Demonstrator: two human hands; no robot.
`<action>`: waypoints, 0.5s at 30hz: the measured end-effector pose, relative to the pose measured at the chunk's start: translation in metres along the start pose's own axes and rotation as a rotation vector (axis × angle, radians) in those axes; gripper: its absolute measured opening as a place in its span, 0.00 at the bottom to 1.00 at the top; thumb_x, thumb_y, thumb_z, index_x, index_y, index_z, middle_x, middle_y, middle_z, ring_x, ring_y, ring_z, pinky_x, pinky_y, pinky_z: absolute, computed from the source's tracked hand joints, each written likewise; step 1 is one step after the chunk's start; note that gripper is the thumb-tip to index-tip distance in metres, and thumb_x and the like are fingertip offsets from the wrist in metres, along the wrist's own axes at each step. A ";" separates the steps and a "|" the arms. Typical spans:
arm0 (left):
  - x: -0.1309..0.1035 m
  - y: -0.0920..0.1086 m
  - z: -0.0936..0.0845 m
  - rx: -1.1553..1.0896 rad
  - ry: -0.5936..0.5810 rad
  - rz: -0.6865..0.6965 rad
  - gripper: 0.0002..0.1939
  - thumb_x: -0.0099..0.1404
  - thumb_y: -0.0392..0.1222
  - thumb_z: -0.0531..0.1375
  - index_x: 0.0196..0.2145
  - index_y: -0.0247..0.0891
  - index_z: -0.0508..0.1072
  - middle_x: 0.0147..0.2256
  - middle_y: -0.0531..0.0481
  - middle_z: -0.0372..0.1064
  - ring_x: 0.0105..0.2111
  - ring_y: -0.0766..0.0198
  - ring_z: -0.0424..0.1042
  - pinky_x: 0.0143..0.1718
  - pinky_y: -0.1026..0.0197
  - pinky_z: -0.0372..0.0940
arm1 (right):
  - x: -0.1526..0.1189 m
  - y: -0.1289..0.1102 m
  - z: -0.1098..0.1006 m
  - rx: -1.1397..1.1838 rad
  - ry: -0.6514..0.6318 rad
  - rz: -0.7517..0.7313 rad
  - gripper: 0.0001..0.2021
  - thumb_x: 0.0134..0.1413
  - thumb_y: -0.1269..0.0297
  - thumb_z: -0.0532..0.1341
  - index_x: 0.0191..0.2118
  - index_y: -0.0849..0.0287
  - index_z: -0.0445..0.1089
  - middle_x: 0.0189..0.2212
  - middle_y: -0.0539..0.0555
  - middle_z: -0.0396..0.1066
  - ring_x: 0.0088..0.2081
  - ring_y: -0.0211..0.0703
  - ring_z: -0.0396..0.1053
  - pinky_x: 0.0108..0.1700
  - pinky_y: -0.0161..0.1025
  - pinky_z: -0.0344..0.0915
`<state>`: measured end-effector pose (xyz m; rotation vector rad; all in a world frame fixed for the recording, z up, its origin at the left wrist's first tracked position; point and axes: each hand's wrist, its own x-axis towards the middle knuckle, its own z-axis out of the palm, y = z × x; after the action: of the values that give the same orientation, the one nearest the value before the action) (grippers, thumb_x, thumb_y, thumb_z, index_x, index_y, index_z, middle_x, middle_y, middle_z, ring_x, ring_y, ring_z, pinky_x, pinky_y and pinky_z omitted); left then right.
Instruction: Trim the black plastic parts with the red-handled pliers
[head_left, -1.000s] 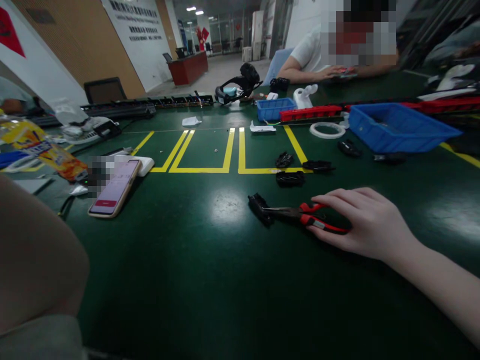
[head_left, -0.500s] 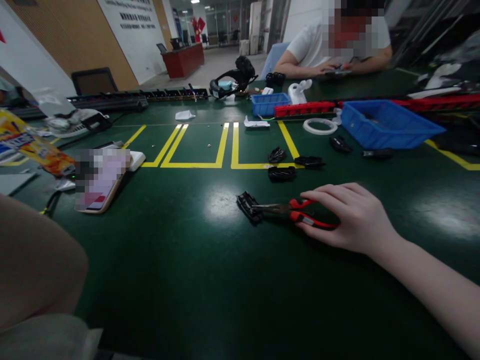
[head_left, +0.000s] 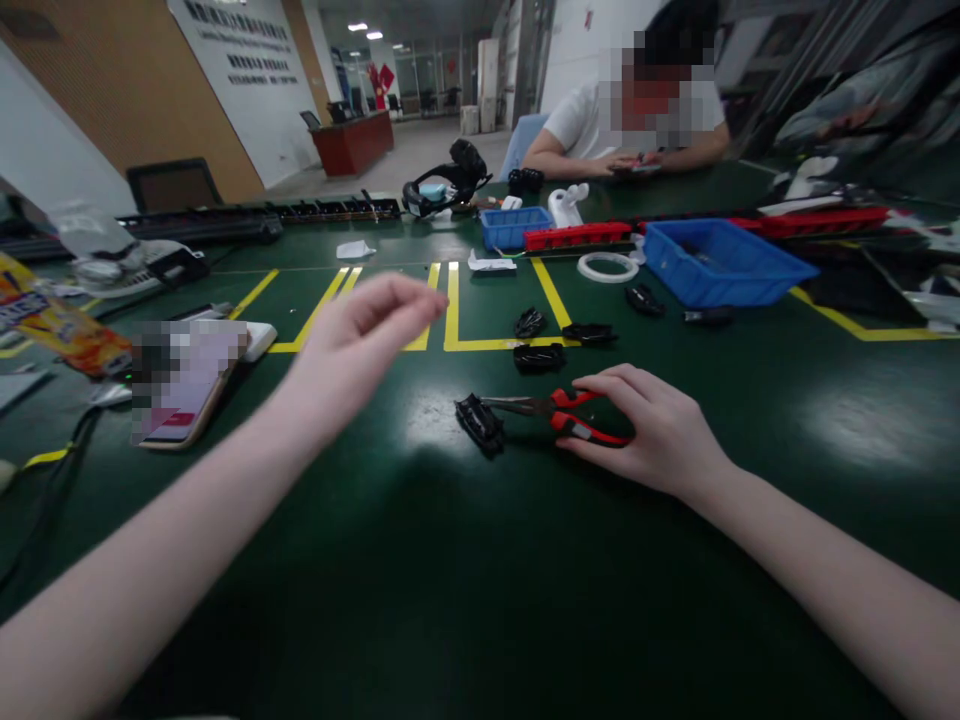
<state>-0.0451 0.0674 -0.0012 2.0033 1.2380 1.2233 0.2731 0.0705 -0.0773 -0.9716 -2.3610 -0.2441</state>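
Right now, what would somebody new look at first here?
Probably the red-handled needle-nose pliers in the right-hand grip, their tips at a black plastic part on the green table. Next, the blurred left-hand grip, raised over the table left of the pliers. Farther back on the right, the larger blue bin stands out brightly.

Bare forearms tapering to slim wrists, bare left hand, bare right hand
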 end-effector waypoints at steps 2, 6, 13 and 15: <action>-0.015 -0.006 0.017 0.106 -0.112 -0.071 0.17 0.72 0.51 0.55 0.52 0.39 0.71 0.50 0.44 0.70 0.51 0.53 0.70 0.49 0.50 0.68 | 0.000 0.001 0.000 0.003 0.010 0.006 0.21 0.55 0.52 0.65 0.49 0.60 0.67 0.41 0.60 0.73 0.40 0.50 0.72 0.39 0.44 0.69; -0.041 -0.023 0.052 0.388 -0.240 -0.071 0.38 0.64 0.61 0.60 0.65 0.40 0.56 0.63 0.40 0.57 0.61 0.44 0.57 0.59 0.41 0.59 | -0.001 0.001 -0.001 0.014 0.010 -0.018 0.21 0.53 0.52 0.65 0.49 0.60 0.68 0.40 0.60 0.73 0.39 0.51 0.72 0.39 0.46 0.69; -0.049 -0.036 0.077 0.518 -0.265 -0.038 0.45 0.61 0.61 0.62 0.67 0.38 0.51 0.61 0.37 0.58 0.59 0.41 0.58 0.58 0.37 0.56 | 0.002 -0.002 0.003 0.021 -0.008 -0.055 0.22 0.52 0.52 0.65 0.49 0.60 0.68 0.40 0.59 0.74 0.41 0.51 0.72 0.43 0.48 0.67; -0.048 -0.037 0.077 0.499 -0.273 -0.036 0.42 0.62 0.57 0.62 0.67 0.39 0.52 0.59 0.38 0.61 0.57 0.42 0.60 0.56 0.38 0.58 | 0.004 -0.002 0.004 0.025 -0.001 -0.049 0.22 0.52 0.52 0.65 0.49 0.60 0.68 0.40 0.59 0.74 0.41 0.51 0.72 0.44 0.49 0.66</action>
<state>-0.0035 0.0471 -0.0875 2.3794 1.5339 0.6285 0.2676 0.0727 -0.0785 -0.9037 -2.3855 -0.2318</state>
